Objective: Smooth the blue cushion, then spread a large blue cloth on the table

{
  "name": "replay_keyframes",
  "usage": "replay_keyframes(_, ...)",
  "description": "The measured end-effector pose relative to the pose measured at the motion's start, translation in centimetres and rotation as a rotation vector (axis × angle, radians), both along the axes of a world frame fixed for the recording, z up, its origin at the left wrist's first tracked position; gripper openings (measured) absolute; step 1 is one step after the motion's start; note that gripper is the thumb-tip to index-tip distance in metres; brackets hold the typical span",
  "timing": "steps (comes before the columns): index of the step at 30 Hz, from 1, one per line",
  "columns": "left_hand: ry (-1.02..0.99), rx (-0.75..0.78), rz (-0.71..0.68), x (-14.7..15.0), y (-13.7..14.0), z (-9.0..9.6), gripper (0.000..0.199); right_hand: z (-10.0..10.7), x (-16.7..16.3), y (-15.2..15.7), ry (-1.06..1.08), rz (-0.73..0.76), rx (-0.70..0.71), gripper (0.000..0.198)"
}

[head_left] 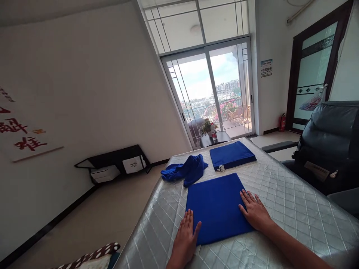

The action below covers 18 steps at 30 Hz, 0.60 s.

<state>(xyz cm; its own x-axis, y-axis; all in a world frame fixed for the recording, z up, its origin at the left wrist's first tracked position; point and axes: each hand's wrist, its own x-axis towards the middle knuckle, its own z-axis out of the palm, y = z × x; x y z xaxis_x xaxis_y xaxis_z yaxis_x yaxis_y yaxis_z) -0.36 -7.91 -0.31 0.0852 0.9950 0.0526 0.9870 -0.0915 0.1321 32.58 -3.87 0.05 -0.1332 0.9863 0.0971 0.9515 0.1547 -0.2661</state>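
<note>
While both hands lie flat, near cloth [218,203]: it is a smooth blue square with straight edges, resting on the worktop between the hands; it marks the clock's centre, with 12 pointing away from the person.
Left hand [185,236]: at 8 o'clock, palm down on the cloth's edge, fingers straight and close together, thumb held apart; it touches the cloth without gripping it.
Right hand [254,211]: at 3 o'clock, palm down along the opposite edge, fingers extended and slightly spread, thumb pointing inward; likewise touching, with nothing grasped.
Crumpled cloth [193,168]: at 11 o'clock, blue, in a loose heap; its lower end is at the near cloth's corner, though whether they touch I cannot tell.
Stack [232,153]: just past 12 o'clock, blue, neatly layered, apart from the near cloth; a white tag [221,168] sticks out at its 7 o'clock corner.
Worktop [283,213]: silver, quilted in diamonds.
Chair [331,130]: at 2 o'clock, black, beside the worktop.
Bottle [213,132]: at 12 o'clock, beyond the worktop's far end, on a small table [207,141]; a plant [206,125] is just beside it.
</note>
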Motion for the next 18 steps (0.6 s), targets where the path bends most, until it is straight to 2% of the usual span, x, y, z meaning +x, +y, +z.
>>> replay_keyframes(10, -0.001, 0.006, 0.014, -0.1, -0.5, 0.0, 0.079, 1.0, 0.0, -0.7, -0.004, 0.01, -0.005, 0.068)
replay_keyframes(14, -0.004, 0.019, -0.012, -0.4, -0.5, -0.3, 0.078, 1.4, 0.1, -2.1, -0.008, -0.008, -0.017, 0.072)
replay_keyframes(18, -0.015, 0.013, 0.009, -0.4, -0.4, -0.3, 0.081, 0.8, 0.2, -3.9, 0.003, -0.01, -0.022, 0.074)
